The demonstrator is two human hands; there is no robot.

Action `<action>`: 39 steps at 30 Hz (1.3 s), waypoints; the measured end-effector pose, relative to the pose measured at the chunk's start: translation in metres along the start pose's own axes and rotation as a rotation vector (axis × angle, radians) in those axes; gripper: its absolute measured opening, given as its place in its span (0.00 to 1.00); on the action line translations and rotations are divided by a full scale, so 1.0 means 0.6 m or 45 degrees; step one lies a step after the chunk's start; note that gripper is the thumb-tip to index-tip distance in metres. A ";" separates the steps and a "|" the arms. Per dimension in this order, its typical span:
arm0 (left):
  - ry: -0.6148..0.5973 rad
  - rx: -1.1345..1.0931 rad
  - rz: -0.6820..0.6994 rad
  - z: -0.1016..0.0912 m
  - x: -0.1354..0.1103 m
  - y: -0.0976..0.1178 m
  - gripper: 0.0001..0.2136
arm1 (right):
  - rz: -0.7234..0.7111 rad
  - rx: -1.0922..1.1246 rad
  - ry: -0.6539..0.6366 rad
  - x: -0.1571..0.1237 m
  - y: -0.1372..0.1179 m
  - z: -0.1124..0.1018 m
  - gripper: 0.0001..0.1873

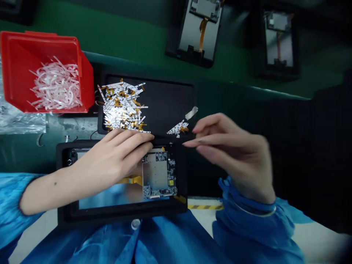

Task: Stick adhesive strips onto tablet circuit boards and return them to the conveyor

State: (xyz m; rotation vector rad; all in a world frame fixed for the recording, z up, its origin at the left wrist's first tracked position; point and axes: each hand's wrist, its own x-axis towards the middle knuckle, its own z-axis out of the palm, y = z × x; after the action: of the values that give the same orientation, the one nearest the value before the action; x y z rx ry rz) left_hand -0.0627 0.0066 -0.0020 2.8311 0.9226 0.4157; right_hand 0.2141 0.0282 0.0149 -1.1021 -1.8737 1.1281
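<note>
An opened tablet (121, 211) in a black frame lies in front of me, its circuit board (158, 176) and metal back exposed. My left hand (115, 161) rests flat on it, fingers stretched toward the board's top edge, holding nothing that I can see. My right hand (233, 150) hovers to the right of the tablet, fingers extended together and slightly blurred, nothing visible in them. Just beyond my fingertips a black tray (170, 99) carries a heap of small silver and orange strips (122, 106) and a few loose strips (180, 126).
A red bin (16, 62) with white peeled strips stands at the far left. Two more opened tablets (196, 33) (279, 40) lie on the green conveyor belt (132, 40) behind. Crumpled clear plastic (19, 119) lies under the bin. Blue sleeves cover my arms.
</note>
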 end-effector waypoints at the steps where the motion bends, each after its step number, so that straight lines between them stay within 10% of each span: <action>1: 0.012 -0.039 -0.012 0.000 0.001 -0.002 0.13 | -0.002 0.089 0.149 -0.001 -0.001 0.001 0.08; 4: 0.033 -0.123 -0.026 0.002 0.005 -0.006 0.15 | 0.029 0.131 0.321 0.000 -0.005 0.010 0.07; 10: -0.050 -0.002 0.098 0.008 0.012 -0.005 0.17 | 0.385 0.463 0.071 0.019 0.003 0.032 0.11; 39: -0.057 -0.261 -0.142 0.009 0.027 0.009 0.08 | 0.553 0.597 0.100 0.024 0.013 0.045 0.20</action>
State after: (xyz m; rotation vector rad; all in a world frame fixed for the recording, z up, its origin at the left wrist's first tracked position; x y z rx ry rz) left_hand -0.0458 0.0117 -0.0024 2.5810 0.9636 0.4066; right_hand 0.1874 0.0343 -0.0014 -1.2756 -1.2389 1.6354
